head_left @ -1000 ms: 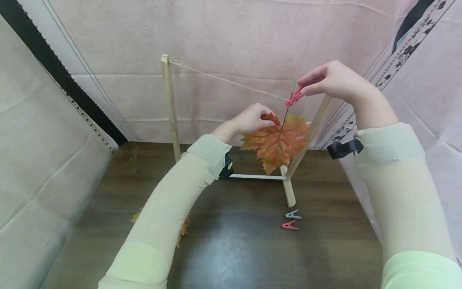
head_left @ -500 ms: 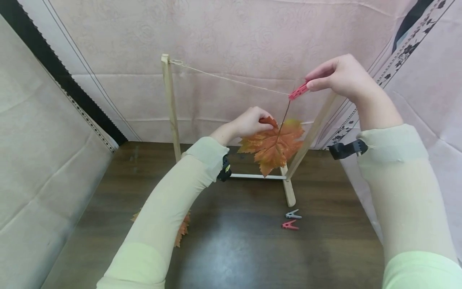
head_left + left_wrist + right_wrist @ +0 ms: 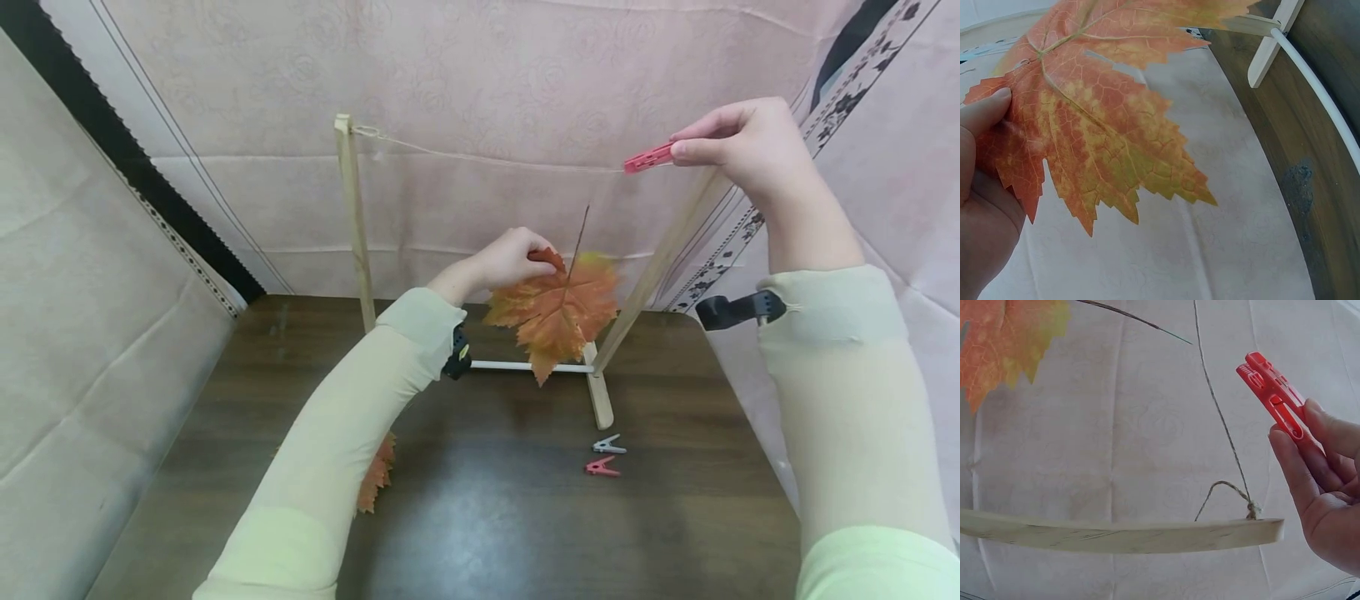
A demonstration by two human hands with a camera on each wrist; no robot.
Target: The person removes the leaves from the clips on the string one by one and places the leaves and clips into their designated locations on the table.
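Note:
An orange maple leaf with a thin dark stem hangs from my left hand, whose thumb and fingers pinch one lobe near the stem. In the left wrist view the thumb lies flat on the leaf. Higher and to the right, my right hand pinches a red clothespin by its handle end. The right wrist view shows this clothespin apart from the string, and the tip of the leaf's stem stands free beside the string.
The string runs between two wooden posts of a stand with a white bottom bar. A grey clothespin and another red clothespin lie on the brown table. A second leaf is partly hidden under my left sleeve.
My right hand has moved up and right with the red clothespin, away from the stem. The stem has come free of it, and my left hand has lowered the leaf slightly leftward.

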